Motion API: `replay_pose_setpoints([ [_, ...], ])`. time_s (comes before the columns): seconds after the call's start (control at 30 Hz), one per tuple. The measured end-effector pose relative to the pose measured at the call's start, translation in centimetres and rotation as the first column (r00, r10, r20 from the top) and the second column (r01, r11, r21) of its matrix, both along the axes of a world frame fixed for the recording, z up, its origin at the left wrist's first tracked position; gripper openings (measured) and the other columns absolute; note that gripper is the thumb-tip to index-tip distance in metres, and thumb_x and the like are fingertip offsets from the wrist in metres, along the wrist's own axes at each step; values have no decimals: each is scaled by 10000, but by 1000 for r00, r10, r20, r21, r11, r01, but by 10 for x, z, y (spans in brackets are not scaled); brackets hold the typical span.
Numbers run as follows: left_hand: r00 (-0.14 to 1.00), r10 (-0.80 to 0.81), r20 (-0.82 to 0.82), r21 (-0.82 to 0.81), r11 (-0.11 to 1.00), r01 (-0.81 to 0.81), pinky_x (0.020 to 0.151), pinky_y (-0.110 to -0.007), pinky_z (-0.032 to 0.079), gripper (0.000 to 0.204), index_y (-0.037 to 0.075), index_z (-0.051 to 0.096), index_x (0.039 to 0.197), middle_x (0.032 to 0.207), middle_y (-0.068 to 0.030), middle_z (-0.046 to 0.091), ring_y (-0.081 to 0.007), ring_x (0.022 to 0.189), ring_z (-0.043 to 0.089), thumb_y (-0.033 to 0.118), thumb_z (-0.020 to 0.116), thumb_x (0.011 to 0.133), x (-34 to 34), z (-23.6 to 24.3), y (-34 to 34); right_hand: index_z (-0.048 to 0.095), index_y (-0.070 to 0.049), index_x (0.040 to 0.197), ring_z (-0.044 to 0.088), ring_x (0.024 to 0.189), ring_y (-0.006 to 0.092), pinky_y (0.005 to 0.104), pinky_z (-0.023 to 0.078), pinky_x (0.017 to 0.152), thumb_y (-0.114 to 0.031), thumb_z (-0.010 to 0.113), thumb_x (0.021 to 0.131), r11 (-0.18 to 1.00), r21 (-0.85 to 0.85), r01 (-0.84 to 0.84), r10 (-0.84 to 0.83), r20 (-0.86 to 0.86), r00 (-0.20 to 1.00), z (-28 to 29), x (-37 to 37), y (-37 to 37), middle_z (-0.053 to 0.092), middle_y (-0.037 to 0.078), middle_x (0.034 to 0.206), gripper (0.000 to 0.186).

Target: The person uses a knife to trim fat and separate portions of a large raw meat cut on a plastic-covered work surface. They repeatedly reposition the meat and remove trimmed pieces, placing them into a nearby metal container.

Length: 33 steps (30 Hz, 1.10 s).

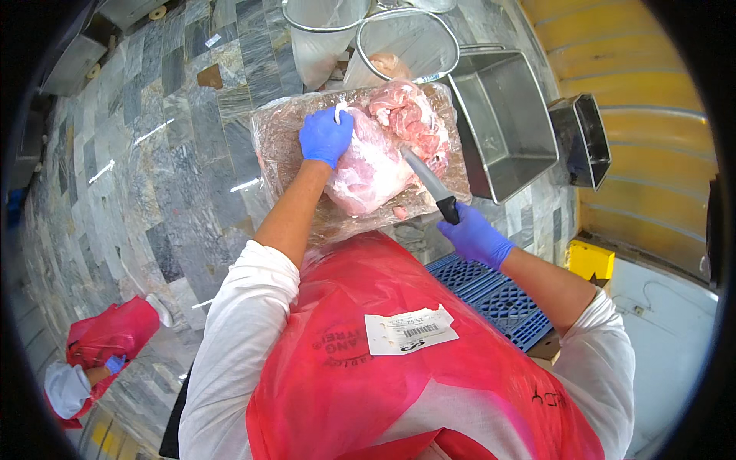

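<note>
One large, pale pink piece of meat (366, 178) lies across the middle of a film-covered board (277, 142), its near end close to the near edge. A redder, ragged piece of meat (412, 115) fills the far right corner beside it; whether the two are joined cannot be told from this view. A small scrap (399, 212) lies by the near edge, right of centre.

The left hand (325, 136), in a blue glove, rests at the far left side of the pale piece; its grip appears clamped on the meat, with a whitish strip showing at the fingers. The right hand (477, 236), likewise gloved, is just outside the near right corner, its grip closed round the handle of a knife (429, 179). The blade slants inward over the board, its tip at the boundary between the two pieces.

The step in hand is judged to be cutting or trimming along that boundary. The next move would call for a firm left hold and a controlled stroke, with the edge directed away from the left fingers. A metal tub (527, 115) stands beside the right edge.
</note>
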State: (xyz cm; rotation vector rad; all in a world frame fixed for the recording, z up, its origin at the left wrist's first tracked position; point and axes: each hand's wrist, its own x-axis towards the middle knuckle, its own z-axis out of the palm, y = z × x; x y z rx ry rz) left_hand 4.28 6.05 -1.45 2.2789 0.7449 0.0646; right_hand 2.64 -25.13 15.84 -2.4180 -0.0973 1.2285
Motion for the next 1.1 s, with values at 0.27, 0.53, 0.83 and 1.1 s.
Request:
replay_pose_setpoints([
  [0.27, 997, 77, 18, 78, 994, -78, 925, -543, 538, 443, 106, 757, 1108, 1089, -197, 741, -416, 1057, 669, 428, 488, 968, -4, -4, -9, 468, -16, 1247, 681, 878, 534, 625, 538, 777, -283, 641, 982, 945, -268, -188, 282, 377, 882, -58, -35, -32, 702, 332, 922, 413],
  [0.53, 988, 150, 28, 41, 988, -151, 921, -563, 534, 476, 71, 761, 1089, 1078, -223, 744, -446, 1046, 676, 440, 484, 972, 0, -7, -13, 525, -29, 1098, 654, 614, 390, 510, 525, 580, -381, 615, 1029, 990, 111, -90, 48, 332, 942, -83, -22, -46, 671, 204, 749, 370],
  [0.83, 999, 34, 40, 71, 997, -37, 946, -553, 519, 498, 44, 762, 1063, 1041, -256, 733, -480, 990, 681, 441, 472, 980, 4, -12, 5, 534, -124, 960, 396, 403, 103, 282, 312, 379, -466, 511, 1092, 730, 84, 678, -375, -780, 500, -6, 23, -52, 495, -12, 618, 368],
  [1.1, 999, 9, -42, 45, 999, -7, 976, -542, 519, 518, 60, 759, 1121, 1097, -269, 720, -483, 1039, 676, 453, 448, 991, 14, -23, 12, 574, -45, 1039, 552, 496, 201, 372, 472, 484, -418, 599, 1045, 939, 191, 286, -221, -302, 927, -40, 3, -37, 609, 95, 704, 374],
])
